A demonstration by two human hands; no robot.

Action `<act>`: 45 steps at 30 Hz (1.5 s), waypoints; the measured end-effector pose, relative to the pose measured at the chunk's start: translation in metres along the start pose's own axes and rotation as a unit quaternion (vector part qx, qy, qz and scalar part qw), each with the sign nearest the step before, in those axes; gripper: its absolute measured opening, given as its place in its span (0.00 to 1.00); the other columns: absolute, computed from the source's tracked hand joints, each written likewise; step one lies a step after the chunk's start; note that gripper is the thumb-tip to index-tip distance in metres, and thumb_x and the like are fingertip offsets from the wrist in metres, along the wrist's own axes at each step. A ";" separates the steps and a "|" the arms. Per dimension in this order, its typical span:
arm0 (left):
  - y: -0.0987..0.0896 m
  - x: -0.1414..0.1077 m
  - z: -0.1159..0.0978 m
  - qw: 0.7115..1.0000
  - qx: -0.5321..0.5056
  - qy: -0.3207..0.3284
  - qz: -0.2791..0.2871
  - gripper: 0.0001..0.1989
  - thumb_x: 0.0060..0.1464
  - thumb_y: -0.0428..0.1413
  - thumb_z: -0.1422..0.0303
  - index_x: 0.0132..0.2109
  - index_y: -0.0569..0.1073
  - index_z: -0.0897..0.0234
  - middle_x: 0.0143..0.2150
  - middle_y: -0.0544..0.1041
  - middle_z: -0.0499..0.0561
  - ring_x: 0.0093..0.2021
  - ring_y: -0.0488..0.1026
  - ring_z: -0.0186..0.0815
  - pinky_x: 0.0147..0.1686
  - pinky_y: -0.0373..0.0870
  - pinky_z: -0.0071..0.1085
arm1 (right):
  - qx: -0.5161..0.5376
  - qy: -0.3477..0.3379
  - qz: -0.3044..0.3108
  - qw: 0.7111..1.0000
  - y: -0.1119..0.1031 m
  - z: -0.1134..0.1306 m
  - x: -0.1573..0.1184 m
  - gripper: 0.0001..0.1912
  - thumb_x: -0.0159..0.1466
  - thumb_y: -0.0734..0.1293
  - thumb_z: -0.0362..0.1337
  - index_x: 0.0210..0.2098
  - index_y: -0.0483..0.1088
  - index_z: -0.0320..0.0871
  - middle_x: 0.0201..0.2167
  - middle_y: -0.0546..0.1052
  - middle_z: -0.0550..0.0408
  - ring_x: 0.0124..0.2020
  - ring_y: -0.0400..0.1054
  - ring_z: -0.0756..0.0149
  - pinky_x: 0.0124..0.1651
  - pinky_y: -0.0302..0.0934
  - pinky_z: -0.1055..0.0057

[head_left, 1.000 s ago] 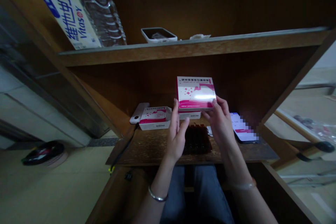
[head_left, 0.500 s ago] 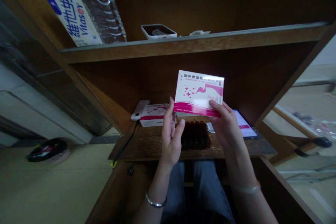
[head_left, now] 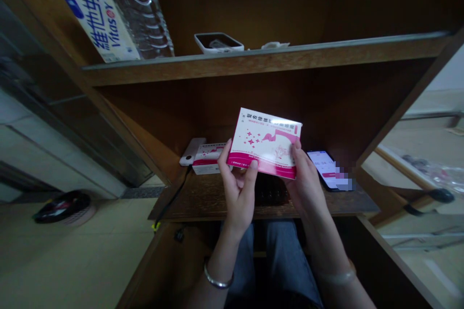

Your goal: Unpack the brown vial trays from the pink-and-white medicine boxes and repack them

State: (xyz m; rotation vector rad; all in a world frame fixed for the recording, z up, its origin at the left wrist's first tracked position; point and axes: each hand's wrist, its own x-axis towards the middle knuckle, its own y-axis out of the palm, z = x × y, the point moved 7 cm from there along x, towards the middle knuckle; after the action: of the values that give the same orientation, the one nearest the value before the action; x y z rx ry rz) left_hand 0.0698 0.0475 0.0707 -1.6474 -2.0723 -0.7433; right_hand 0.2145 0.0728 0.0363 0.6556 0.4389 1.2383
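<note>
A white and pink medicine box (head_left: 266, 142) with Chinese lettering is tilted toward me above the desk, gripped by both hands. My left hand (head_left: 237, 198) closes on its lower left, thumb on the bottom edge and fingers at the left side and behind. At the right edge, my right hand (head_left: 307, 183) pinches the box with the thumb in front; its other fingers are mostly hidden. Under the box lies a dark brown ribbed pack (head_left: 272, 195), partly covered by the hands. A similar pink and white box (head_left: 210, 157) lies behind my left hand.
A lit phone (head_left: 324, 166) lies on the desk (head_left: 203, 198) at the right. A white power strip (head_left: 192, 152) with a black cable is at the left. The shelf (head_left: 290, 60) above carries a Vitasoy carton (head_left: 96, 19), a water bottle (head_left: 139, 14) and a white-rimmed device (head_left: 219, 43). A bin (head_left: 65, 207) stands on the floor.
The box has come lower and slightly left, showing its lower side. My left thumb and fingers have closed onto it; before, that hand was open at its edge. More of the phone shows.
</note>
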 end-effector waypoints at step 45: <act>0.015 0.031 -0.049 0.971 0.163 0.175 0.004 0.21 0.57 0.61 0.67 0.58 0.72 0.57 0.62 0.69 0.55 0.65 0.65 0.44 0.65 0.63 0.45 | 0.151 0.147 0.012 0.977 -0.015 -0.039 0.019 0.18 0.66 0.63 0.49 0.45 0.77 0.46 0.40 0.83 0.55 0.39 0.77 0.62 0.42 0.73 0.63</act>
State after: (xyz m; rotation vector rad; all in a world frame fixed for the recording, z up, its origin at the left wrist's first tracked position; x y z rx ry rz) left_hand 0.0756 0.0430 0.1303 -1.2441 -1.8199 -0.6003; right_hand 0.2053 0.0972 -0.0019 0.7380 0.8812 1.3101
